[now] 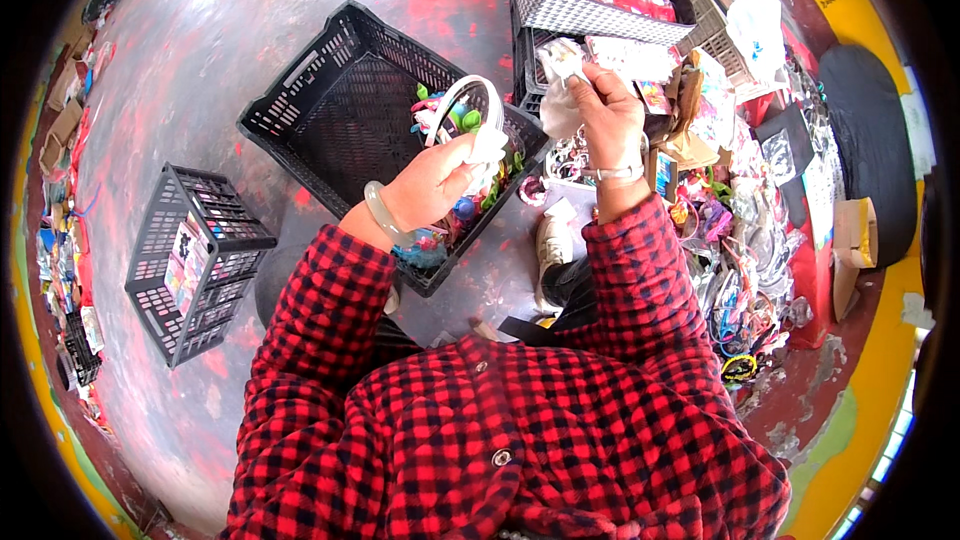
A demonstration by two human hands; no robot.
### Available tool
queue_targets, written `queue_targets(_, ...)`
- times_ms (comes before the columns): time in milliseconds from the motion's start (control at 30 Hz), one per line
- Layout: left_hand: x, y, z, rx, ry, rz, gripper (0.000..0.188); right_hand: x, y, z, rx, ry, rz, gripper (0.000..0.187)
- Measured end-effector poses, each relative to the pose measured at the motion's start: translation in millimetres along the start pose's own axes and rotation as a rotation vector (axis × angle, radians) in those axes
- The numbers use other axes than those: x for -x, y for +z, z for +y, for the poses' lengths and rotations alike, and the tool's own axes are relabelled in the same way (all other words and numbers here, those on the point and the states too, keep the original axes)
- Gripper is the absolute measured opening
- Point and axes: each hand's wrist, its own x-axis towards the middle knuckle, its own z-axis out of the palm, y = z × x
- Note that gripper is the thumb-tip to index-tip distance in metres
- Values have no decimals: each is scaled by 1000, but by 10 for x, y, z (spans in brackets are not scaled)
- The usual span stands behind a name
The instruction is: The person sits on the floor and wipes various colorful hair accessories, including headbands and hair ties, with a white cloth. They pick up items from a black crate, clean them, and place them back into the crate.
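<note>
My left hand [428,185] is closed on a white headband [480,83], whose arch stands up above the fingers. Something white and crumpled also shows at its fingertips, too unclear to name. Below that hand lies a large black plastic crate [298,152], with colourful small items [462,212] gathered along its right side and its left part bare. To the right, my right hand [610,122] pinches a crumpled, whitish plastic wrapper [560,112] between thumb and fingers. It is held just past the crate's right corner, near the stacked crates.
At the left a smaller black crate [205,270] stands on the floor. Crates filled with goods, one with a white woven side [560,8], are stacked at the back right. Bagged accessories [735,275] heap along the right, beside a black oblong seat [872,150]. My shoe [552,250] is near the large crate.
</note>
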Motion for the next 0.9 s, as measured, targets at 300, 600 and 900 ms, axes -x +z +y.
queue_targets(300,48,30,184,365,-121,-109,27,52,134,265,245,-83,-436,22)
queue_targets(600,-45,-95,-274,878,-232,449,30,200,225,-15,285,-260,-129,17)
queue_targets(900,-101,-4,-208,1247,-198,496,13,494,671,120,449,-613,-488,23)
